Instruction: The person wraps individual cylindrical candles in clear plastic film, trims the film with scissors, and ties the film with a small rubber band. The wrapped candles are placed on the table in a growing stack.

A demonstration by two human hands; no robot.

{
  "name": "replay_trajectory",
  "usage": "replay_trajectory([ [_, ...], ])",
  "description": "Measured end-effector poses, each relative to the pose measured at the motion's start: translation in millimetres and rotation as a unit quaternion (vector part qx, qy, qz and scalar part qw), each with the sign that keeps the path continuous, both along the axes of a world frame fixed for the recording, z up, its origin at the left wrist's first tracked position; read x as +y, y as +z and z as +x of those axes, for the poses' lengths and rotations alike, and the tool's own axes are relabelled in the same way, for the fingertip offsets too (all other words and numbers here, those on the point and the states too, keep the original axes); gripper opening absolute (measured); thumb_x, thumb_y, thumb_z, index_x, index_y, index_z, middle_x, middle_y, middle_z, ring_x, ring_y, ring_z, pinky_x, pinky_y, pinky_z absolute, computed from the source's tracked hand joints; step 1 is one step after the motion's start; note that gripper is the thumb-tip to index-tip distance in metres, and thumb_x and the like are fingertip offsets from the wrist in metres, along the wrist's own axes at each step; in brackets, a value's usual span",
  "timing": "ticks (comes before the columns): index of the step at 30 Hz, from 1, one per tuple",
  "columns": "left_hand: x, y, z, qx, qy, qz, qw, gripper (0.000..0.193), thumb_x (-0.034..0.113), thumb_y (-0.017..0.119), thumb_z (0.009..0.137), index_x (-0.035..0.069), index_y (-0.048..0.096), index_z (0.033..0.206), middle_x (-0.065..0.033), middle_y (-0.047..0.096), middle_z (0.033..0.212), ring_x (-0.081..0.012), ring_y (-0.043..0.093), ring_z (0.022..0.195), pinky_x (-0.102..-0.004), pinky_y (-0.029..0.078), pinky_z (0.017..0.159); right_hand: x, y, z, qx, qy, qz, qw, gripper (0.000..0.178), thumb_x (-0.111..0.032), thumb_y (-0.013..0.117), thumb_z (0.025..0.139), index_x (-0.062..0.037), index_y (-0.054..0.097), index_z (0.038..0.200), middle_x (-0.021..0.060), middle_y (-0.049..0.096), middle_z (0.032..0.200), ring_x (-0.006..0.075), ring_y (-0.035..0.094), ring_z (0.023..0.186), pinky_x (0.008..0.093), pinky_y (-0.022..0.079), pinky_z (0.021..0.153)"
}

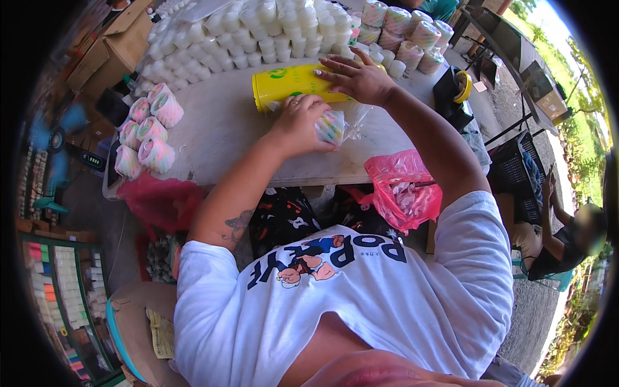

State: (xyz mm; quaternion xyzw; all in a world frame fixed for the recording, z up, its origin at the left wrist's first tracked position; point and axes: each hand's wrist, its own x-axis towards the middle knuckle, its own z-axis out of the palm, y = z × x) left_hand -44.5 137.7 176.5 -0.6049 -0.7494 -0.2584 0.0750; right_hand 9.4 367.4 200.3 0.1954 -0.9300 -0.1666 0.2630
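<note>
My left hand (298,124) is closed round a small bundle with a pastel pattern (331,128), wrapped in clear plastic. Loose clear film (354,122) sticks out from the bundle's right side. Just beyond it, a yellow cylinder with green print (287,85) lies on its side across the table. My right hand (358,79) rests on the cylinder's right part with its fingers spread. Its palm side is hidden, and the left fingertips are partly out of sight behind the bundle.
Several pink-and-pastel rolls (152,137) stand at the table's left. White wrapped stacks (258,39) line the back, with more patterned rolls (412,39) at back right. A pink plastic bag (403,187) hangs at the near edge. Someone in dark clothing (561,245) sits far right.
</note>
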Motion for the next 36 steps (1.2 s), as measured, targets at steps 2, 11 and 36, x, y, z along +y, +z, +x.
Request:
replay_trajectory([
  [2,1.9,-5.1,5.2,0.019,0.021,0.025,0.999,0.075,0.046,0.084,0.053,0.008,0.061,0.113,-0.0153,0.052,0.125,-0.0321,0.047,0.118,-0.0437,0.030,0.103,8.9,9.0,9.1,0.027,-0.044,-0.028,0.998,0.042,-0.037,0.051,0.091,-0.0275,0.048,0.132,0.0030,0.051,0.132,0.0191,0.046,0.124,0.0508,0.027,0.105],
  [11,-8.6,-13.8,21.5,0.029,0.071,0.046,0.996,0.075,0.046,0.084,0.054,0.013,0.059,0.116,-0.0148,0.046,0.135,-0.0348,0.030,0.134,-0.0525,0.020,0.106,47.7,-17.6,186.1,-0.155,-0.403,-0.339,0.836,0.033,-0.022,0.065,0.083,-0.0004,0.060,0.107,0.0179,0.059,0.097,0.0335,0.059,0.091,0.0390,0.048,0.081],
  [36,-19.7,-11.5,14.8,-0.017,0.046,0.034,0.998,0.074,0.040,0.084,0.055,0.015,0.055,0.118,-0.0162,0.039,0.141,-0.0363,0.033,0.128,-0.0503,0.027,0.102,79.1,45.8,214.2,-0.491,-0.337,-0.365,0.716,0.041,-0.027,0.074,0.078,-0.0046,0.057,0.108,0.0047,0.061,0.087,0.0114,0.054,0.080,0.0277,0.045,0.075],
])
